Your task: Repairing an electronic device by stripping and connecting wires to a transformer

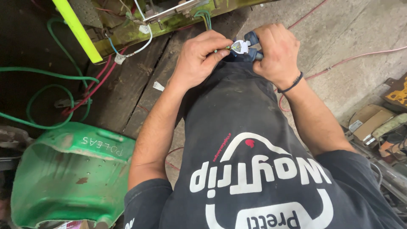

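My left hand (202,57) pinches a thin green-and-yellow wire (205,19) that runs down from a green machine frame (140,29) at the top. My right hand (275,53) is closed around blue-handled pliers (248,46), whose metal jaws meet the wire's end right at my left fingertips. Both hands work close together above my dark shirt, with a black band on my right wrist.
Green and red cables (76,91) loop over dark wooden planks on the left. A cut-open green plastic container (72,174) lies at lower left. A bright yellow bar (78,29) slants at top left. Cardboard pieces and tools (377,127) clutter the concrete floor on the right.
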